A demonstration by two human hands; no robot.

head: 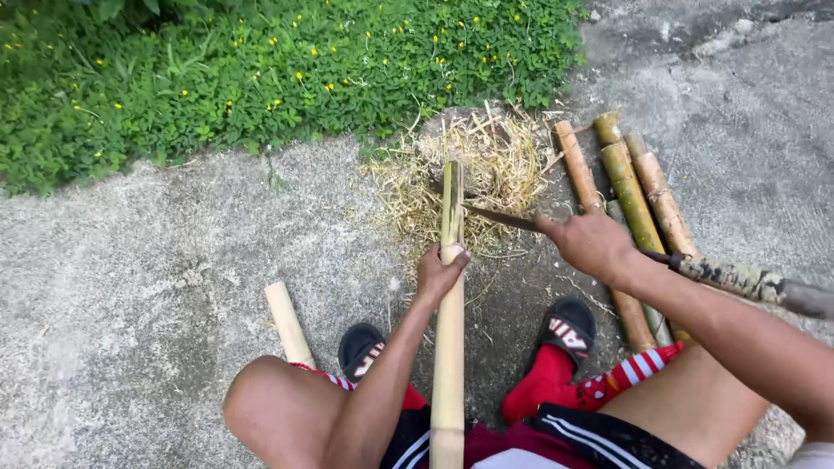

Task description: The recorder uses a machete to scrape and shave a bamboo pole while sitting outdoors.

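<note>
Between the hands: the left hand [439, 271] grips the upright bamboo strip [449, 330]; the right hand [589, 243] holds a blade [499, 218] whose tip reaches the strip, so the gap between them is barred by the blade.
Ahead: a heap of dry shavings [473, 169] lies just beyond the strip, with a green plant bed [261, 69] behind it.
Right: a row of bamboo poles [634, 200] lies close beside the right hand, and a rough stick [756, 285] crosses behind the forearm.
Left: bare concrete ground [130, 260] stands open, apart from one short bamboo piece [288, 323] near the left knee.
Below: knees and sandalled feet [566, 328] crowd the strip's lower length.
</note>
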